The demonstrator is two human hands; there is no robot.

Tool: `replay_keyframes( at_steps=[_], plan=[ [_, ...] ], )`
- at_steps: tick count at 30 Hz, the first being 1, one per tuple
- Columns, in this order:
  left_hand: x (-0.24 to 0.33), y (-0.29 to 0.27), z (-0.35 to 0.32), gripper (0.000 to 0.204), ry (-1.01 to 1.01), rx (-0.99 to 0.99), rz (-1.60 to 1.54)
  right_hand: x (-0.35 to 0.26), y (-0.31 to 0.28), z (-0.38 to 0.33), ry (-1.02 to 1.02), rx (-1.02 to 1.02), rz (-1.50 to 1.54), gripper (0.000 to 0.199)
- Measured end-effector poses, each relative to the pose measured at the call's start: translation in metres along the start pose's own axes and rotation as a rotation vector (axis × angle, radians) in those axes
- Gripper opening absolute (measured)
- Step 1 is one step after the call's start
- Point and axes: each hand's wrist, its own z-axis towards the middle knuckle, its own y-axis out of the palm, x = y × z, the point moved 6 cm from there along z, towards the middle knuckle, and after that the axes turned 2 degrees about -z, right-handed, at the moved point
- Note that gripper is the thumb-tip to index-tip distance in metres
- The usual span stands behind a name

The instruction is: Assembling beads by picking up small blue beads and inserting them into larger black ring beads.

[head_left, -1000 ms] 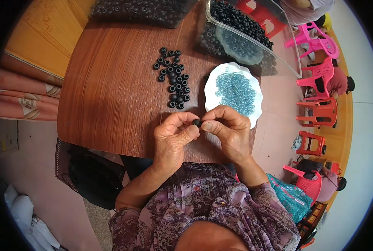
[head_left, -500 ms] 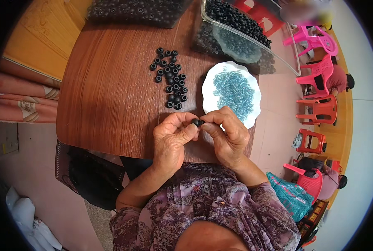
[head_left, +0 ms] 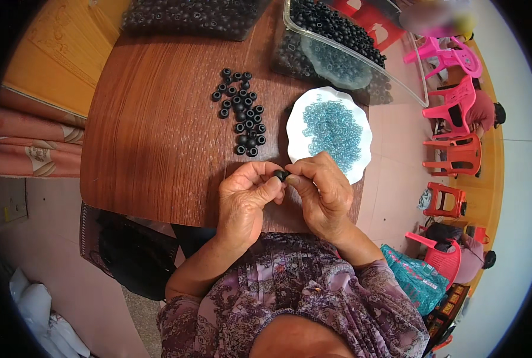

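Note:
Just past the table's near edge, both my hands meet around a small round black piece (head_left: 280,175). My left hand (head_left: 245,200) grips it between thumb and forefinger. From the other side, my right hand (head_left: 325,194) pinches its right end; anything smaller between those fingertips is hidden. Beyond my left hand lie several loose black pieces (head_left: 242,112), round with a hole, in a rough column on the wood. A white scalloped plate (head_left: 297,122) sits just beyond my right hand, with a heap of small clear-blue rings (head_left: 333,134) on it.
At the far side of the brown table (head_left: 152,131) stand two clear bins, one at left (head_left: 188,21) and one at right (head_left: 331,56), both full of black pieces. Pink and red chairs (head_left: 457,107), with people on some, line the right. A black basket (head_left: 129,250) stands left of me.
Almost nothing differs. My fingers have shifted very slightly on the black piece, and the whole view has moved a little.

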Motion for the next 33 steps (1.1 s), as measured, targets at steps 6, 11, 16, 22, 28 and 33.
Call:
replay_keyframes(
  at_steps=[6, 11, 16, 22, 28, 33],
  plan=[
    [-0.006, 0.000, 0.000, 0.019, -0.121, -0.035, -0.179, -0.008, 0.000, -0.001, -0.107, 0.015, -0.097, 0.028],
    [-0.009, -0.001, -0.001, 0.019, -0.144, -0.001, -0.162, -0.009, 0.002, -0.004, -0.170, 0.028, -0.160, 0.037],
    [-0.010, 0.005, 0.000, 0.014, -0.160, 0.053, -0.242, -0.011, 0.002, -0.006, -0.196, 0.086, -0.252, 0.038],
    [-0.015, 0.000, 0.001, 0.013, -0.183, 0.033, -0.289, -0.003, -0.005, -0.002, -0.052, 0.037, -0.084, 0.034],
    [-0.022, -0.005, 0.003, 0.016, -0.183, -0.029, -0.228, 0.009, -0.006, -0.004, 0.046, 0.017, 0.057, 0.022],
    [-0.023, -0.004, 0.003, 0.014, -0.183, -0.034, -0.204, 0.018, -0.006, -0.007, 0.155, 0.025, 0.145, 0.016]
  ],
)
